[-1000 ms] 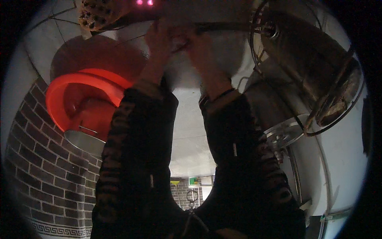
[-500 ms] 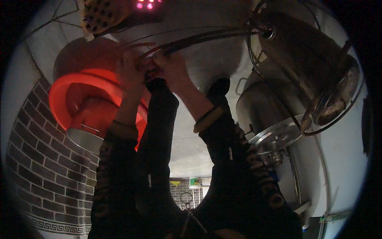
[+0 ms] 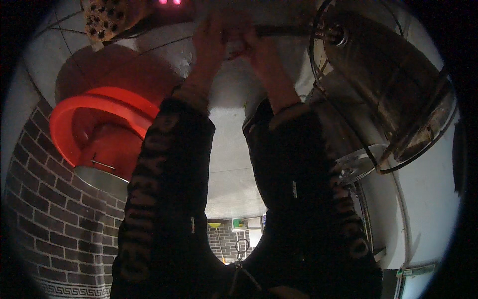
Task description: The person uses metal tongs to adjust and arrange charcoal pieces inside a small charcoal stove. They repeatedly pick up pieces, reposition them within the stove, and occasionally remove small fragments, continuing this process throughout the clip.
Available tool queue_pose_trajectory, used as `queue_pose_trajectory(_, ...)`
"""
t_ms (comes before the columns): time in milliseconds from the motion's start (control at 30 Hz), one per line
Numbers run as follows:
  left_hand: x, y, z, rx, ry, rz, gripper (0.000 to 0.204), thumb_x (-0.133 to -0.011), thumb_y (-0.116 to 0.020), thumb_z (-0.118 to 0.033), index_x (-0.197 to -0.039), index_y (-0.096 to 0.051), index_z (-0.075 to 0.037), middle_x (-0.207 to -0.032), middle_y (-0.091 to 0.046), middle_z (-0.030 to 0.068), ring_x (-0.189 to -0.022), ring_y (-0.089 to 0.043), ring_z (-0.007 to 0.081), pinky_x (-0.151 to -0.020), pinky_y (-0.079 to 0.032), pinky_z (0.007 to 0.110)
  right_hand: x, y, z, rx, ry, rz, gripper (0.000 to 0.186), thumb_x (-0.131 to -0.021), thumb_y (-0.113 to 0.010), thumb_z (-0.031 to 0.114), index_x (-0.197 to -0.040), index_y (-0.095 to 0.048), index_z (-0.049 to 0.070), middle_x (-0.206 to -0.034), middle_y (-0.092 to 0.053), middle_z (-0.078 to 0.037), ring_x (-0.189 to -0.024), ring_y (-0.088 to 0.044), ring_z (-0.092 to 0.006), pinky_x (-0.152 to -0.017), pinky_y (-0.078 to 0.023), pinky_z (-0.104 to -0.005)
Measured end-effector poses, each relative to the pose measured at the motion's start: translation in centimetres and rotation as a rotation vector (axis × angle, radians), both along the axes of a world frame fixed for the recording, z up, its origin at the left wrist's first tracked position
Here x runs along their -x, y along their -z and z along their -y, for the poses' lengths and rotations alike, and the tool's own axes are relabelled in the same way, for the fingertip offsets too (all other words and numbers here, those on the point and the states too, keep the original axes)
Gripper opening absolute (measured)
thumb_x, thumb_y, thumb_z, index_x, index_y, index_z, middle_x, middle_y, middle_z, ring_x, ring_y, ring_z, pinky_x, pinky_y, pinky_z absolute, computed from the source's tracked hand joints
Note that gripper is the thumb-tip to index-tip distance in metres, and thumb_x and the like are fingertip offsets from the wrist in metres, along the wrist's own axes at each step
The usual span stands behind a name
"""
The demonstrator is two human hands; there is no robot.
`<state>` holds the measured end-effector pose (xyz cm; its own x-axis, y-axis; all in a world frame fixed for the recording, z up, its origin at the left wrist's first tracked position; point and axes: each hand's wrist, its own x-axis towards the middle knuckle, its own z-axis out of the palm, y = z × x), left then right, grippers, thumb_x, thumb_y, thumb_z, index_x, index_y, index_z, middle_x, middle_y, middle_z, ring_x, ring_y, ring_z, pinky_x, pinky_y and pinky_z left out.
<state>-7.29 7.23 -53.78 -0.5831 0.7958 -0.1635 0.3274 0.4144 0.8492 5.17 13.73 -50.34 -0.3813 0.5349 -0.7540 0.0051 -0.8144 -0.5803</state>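
My left hand [image 3: 209,42] and my right hand [image 3: 256,44] are close together at the top middle, in dim light and somewhat blurred. Dark, slender hose-like strands [image 3: 291,31] run from my right hand to the round opening of a rusty metal cylinder [image 3: 388,79] on the right. The fingers of my right hand are curled around the near end of these strands. My left hand is bent inward beside it, and shadow hides what its fingers hold.
A red plastic basin [image 3: 94,102] with a metal pot [image 3: 99,179] in it stands at left. Top left is a tan block with round holes [image 3: 107,20] near glowing pink spots [image 3: 171,1]. A metal lid [image 3: 363,159] and a looping black cable [image 3: 343,122] are at right.
Both hands have moved to the right and farther up in the picture, closer to the cylinder. Less length of the dark strands shows between my right hand and the opening.
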Motion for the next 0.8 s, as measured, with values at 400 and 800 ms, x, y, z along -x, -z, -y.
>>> queue_pose_trajectory(400,6.3,-7.2,9.7,0.37,0.012,-0.022,0.04,-0.078,-0.06,-0.021,-0.113,-0.049,-0.006,-0.104,-0.056,0.019,-0.09,-0.058,0.0354,-0.07,-0.05,0.042,6.9,-6.6,7.6,0.0,-0.013,-0.108,0.017,-0.087,-0.056,0.019,-0.093,-0.056,0.003,-0.083,-0.06,-0.005,-0.064,-0.058,-0.0156,-0.051,-0.053,-0.0314)
queue_pose_trajectory(800,0.8,0.1,-0.3,0.03,0.116,-0.272,0.02,-0.086,-0.045,-0.015,-0.101,-0.057,-0.008,-0.092,-0.06,0.016,-0.081,-0.061,0.0318,-0.07,-0.049,0.041,0.9,1.7,0.2,-0.187,-0.091,-0.157,0.023,-0.086,-0.058,0.023,-0.099,-0.057,0.004,-0.091,-0.062,-0.006,-0.07,-0.061,-0.0186,-0.053,-0.052,-0.0343)
